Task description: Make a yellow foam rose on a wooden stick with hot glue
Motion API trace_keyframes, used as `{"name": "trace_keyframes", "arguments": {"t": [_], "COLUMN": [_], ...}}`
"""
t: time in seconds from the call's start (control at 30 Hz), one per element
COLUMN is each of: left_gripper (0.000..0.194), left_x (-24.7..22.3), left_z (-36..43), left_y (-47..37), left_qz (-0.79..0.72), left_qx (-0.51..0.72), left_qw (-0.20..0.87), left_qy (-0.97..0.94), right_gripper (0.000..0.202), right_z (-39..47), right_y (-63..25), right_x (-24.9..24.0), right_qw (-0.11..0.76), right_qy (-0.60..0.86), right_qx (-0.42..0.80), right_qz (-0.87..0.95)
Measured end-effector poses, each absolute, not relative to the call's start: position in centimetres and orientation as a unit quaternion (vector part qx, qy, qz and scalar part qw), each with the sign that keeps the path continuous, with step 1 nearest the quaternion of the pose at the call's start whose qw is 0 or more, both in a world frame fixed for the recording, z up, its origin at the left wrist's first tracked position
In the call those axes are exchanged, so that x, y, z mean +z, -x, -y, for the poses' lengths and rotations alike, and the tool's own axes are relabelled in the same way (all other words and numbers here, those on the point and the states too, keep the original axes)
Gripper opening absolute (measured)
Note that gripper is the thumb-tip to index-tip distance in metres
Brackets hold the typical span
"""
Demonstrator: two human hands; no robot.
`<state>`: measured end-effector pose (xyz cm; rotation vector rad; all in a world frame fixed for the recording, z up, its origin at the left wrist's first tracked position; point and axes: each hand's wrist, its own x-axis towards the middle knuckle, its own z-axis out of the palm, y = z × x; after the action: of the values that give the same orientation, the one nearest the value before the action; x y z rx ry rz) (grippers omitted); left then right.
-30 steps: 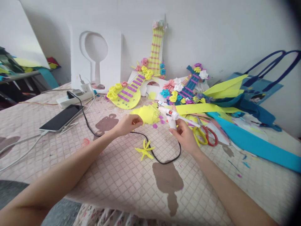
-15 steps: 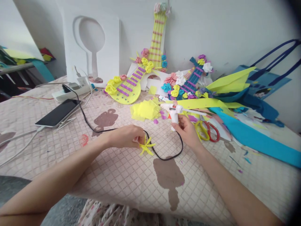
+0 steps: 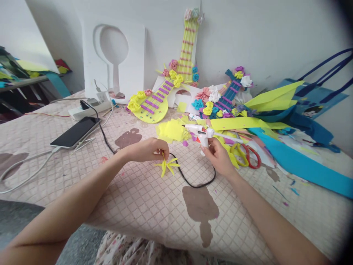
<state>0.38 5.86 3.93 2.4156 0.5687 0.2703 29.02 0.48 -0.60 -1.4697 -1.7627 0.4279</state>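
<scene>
My left hand (image 3: 152, 149) is closed in a pinch on a yellow paper flower (image 3: 167, 166), whose thin petals splay downward above the tablecloth. Wrapped round the handle of a white glue gun (image 3: 202, 134) is my right hand (image 3: 220, 156). The gun's dark nozzle points left, and a long glue stick juts from its back. Beneath the nozzle lies a pile of yellow paper pieces (image 3: 171, 130). A black cord (image 3: 197, 187) loops over the cloth between my hands.
Scissors with yellow and red handles (image 3: 249, 156) lie right of my right hand, beside blue paper strips (image 3: 306, 162). Paper guitars with flowers (image 3: 154, 110) stand at the back. A phone (image 3: 75, 132) and a power strip (image 3: 88, 110) are at left.
My left hand has lifted slightly and tilted the yellow flower, so its petals now hang downward. My right hand still holds the glue gun in nearly the same place. The view has shifted slightly.
</scene>
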Motion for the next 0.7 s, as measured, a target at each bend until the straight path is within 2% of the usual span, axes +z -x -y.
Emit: {"name": "trace_keyframes", "arguments": {"t": [0.17,0.27,0.37,0.57,0.7], "left_gripper": [0.012,0.021,0.029,0.022,0.051], "left_x": [4.1,4.0,3.6,2.0,0.7], "left_z": [-5.9,-5.6,-5.8,-8.8,-11.5], "left_y": [-0.4,-0.6,-0.9,-2.9,-4.5], "left_qz": [-0.177,-0.175,-0.224,-0.285,-0.273], "left_qx": [0.095,0.105,0.158,0.235,0.141], "left_qw": [0.376,0.364,0.314,0.138,0.043], "left_qy": [-0.905,-0.909,-0.909,-0.919,-0.951], "right_gripper": [0.022,0.023,0.026,0.034,0.036], "right_z": [-0.7,-0.8,-1.0,-1.2,-1.3], "right_y": [-29.2,-29.3,-29.4,-29.6,-29.6], "right_x": [-1.0,-1.1,-1.2,-1.3,-1.0], "right_qw": [0.399,0.407,0.427,0.473,0.494], "right_qy": [0.573,0.568,0.563,0.554,0.552], "right_qx": [0.195,0.205,0.21,0.241,0.261], "right_qz": [0.689,0.685,0.675,0.641,0.62]}}
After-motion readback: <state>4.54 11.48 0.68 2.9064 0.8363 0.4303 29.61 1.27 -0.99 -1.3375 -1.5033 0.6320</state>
